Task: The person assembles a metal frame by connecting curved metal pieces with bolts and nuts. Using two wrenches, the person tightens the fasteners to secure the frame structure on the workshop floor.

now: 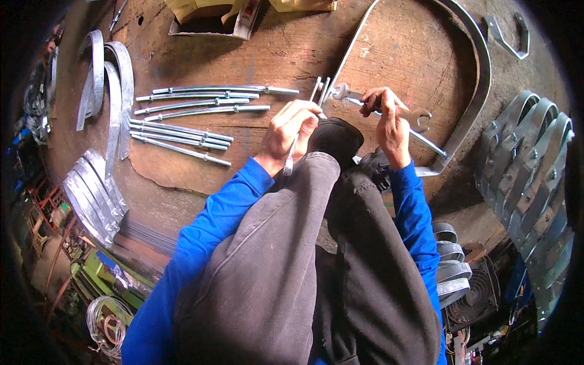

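A flat steel band bent into a large loop (482,67) lies on the wooden board in front of me. A threaded rod (427,142) runs near its lower end, and nuts and metal ends (340,91) cluster at its left side. My left hand (289,131) is closed around a slim metal bar, perhaps a spanner handle (289,163), whose flat tip sticks out below the fist. My right hand (390,125) grips a spanner, its open jaw (420,120) showing to the right of the fingers. The fingers partly hide both tools.
Several threaded rods with nuts (207,103) lie left of my hands. Curved steel bands (120,91) and a nested stack (94,194) are at the left. More bolted bands (526,158) are piled at the right. A cardboard box (210,27) stands at the far side.
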`<state>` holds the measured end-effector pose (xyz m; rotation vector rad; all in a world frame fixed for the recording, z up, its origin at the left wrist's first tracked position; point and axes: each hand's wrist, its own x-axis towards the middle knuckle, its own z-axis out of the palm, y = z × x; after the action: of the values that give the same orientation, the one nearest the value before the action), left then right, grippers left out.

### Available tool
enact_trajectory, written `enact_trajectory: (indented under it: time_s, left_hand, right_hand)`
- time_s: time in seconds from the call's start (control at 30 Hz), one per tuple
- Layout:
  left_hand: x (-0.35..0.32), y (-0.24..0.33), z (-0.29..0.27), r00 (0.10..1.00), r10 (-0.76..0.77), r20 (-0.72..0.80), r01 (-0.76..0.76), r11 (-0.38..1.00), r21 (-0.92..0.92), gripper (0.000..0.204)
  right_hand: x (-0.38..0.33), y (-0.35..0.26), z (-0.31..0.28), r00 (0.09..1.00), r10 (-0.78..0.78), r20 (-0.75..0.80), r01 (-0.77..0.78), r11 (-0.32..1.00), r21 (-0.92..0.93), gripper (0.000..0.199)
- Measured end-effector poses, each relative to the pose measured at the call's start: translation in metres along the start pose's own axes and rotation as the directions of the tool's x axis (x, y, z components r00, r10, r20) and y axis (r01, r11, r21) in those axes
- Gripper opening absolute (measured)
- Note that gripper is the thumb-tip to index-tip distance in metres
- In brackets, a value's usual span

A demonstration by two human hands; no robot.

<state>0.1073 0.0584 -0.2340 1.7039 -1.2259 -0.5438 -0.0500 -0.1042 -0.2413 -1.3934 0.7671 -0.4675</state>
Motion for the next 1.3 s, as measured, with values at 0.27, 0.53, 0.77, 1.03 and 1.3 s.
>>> enact_trajectory:
  time_s: [0.27,0.53,0.77,1.03,1.3]
  left_hand:
    - [-0.001,-0.002,-0.002,1.000,-0.001,0.026,0.001,1.000,-0.006,0.030]
    - [0.001,0.000,-0.004,0.999,-0.021,0.031,0.022,0.999,-0.028,0.024]
    - [-0.001,-0.001,-0.004,0.999,-0.039,0.037,0.040,0.999,-0.032,0.022]
    - [-0.002,-0.002,-0.004,0.999,-0.030,0.042,0.032,0.999,-0.029,0.021]
    - [0.000,-0.002,-0.001,0.999,-0.048,0.009,0.049,0.998,-0.049,0.021]
  right_hand:
    - [0.017,-0.011,-0.001,0.996,0.055,0.077,-0.056,0.998,0.008,0.045]
    - [-0.006,-0.035,0.021,0.980,-0.139,0.139,0.184,0.899,-0.396,0.025]
    - [-0.026,-0.032,0.037,0.968,-0.208,0.141,0.251,0.834,-0.491,0.008]
    - [-0.038,-0.014,0.049,0.930,-0.299,0.215,0.369,0.744,-0.557,0.014]
    - [-0.016,-0.016,0.044,0.976,-0.178,0.128,0.219,0.822,-0.526,0.007]
